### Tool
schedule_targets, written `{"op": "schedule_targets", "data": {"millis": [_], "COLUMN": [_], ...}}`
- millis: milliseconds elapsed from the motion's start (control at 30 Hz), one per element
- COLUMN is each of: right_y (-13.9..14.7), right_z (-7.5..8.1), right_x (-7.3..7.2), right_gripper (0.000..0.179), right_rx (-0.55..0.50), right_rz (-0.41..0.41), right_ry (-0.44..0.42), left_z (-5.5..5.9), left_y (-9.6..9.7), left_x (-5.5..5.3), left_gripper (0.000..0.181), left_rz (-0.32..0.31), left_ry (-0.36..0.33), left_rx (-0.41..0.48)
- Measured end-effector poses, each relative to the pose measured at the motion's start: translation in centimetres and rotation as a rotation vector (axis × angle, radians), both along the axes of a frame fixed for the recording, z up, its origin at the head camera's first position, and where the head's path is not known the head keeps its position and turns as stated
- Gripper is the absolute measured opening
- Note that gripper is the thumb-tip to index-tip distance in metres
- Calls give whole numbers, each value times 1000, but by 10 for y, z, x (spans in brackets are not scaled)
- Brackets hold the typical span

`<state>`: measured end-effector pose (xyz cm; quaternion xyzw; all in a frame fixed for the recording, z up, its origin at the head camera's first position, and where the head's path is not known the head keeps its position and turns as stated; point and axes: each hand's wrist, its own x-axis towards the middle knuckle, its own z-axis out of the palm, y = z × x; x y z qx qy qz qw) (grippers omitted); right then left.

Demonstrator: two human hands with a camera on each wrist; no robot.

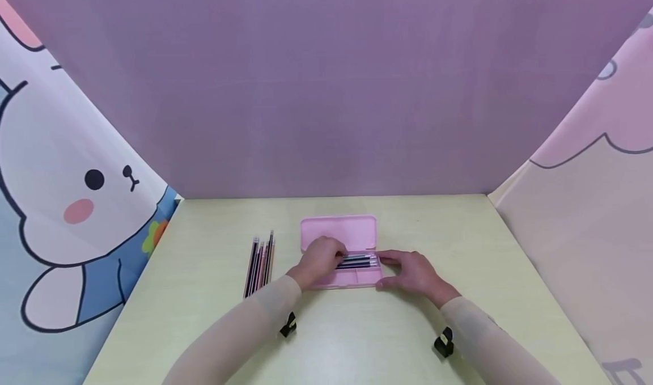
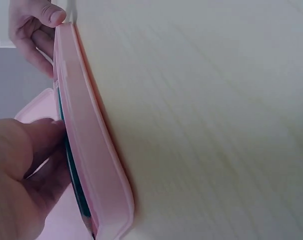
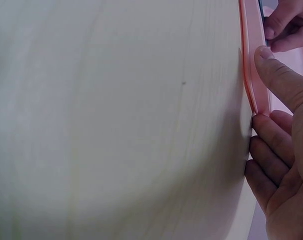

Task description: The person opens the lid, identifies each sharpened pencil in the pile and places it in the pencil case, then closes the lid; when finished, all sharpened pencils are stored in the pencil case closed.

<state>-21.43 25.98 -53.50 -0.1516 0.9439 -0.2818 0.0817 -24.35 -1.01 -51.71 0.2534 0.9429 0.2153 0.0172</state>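
Observation:
A pink pencil case (image 1: 318,286) lies with its lid (image 1: 339,232) raised at the back. Several dark pencils (image 1: 357,263) lie lengthwise inside it. My left hand (image 1: 320,257) reaches over the case's left part, its thumb and fingers pinching a dark green pencil (image 2: 77,185) along the front wall; the fingers partly hide the pencil. At the right end, my right hand (image 1: 413,271) holds the case, thumb (image 3: 279,75) against its front wall and the other fingers around the end.
Left of the case, a row of loose pencils (image 1: 260,263) lies on the pale table (image 1: 357,339), partly behind the left sleeve. A purple panel (image 1: 326,90) stands along the back edge, with printed cloth at both sides. Black wrist mounts (image 1: 444,342) hang beneath the forearms.

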Motion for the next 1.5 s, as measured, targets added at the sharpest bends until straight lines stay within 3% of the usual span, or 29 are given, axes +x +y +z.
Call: {"op": "schedule_targets", "data": {"millis": [133, 233, 500, 633, 867, 1033, 1267, 1367, 1500], "right_y": [0, 0, -2, -4, -3, -2, -2, -2, -2], "right_z": [1, 1, 0, -2, 1, 1, 1, 0, 1], "right_x": [1, 1, 1, 2, 3, 2, 1, 1, 1], "right_gripper": [78, 77, 78, 79, 78, 79, 79, 79, 80], "right_rx": [3, 0, -14, -12, -10, -2, -3, 4, 7], "right_rz": [-6, -11, -15, -14, -12, -5, -1, -10, -11], "right_ry": [-3, -9, -14, -20, -1, 6, 4, 0, -4], "left_z": [-2, -3, -4, -4, 0, 6, 14, 16, 21], "left_y": [-4, -5, 1, -2, -22, -37, -67, -86, -114], "left_x": [-2, -3, -5, -4, -1, -1, 11, 15, 19], "left_gripper": [11, 10, 16, 16, 21, 27, 32, 31, 31], "left_rz": [-35, -53, -110, -131, -72, -55, 9, 41, 112], "left_ry": [-50, -52, -5, 1, -164, -242, -326, -325, -285], "left_rx": [109, 131, -52, -63, 208, 361, 494, 520, 481]}}
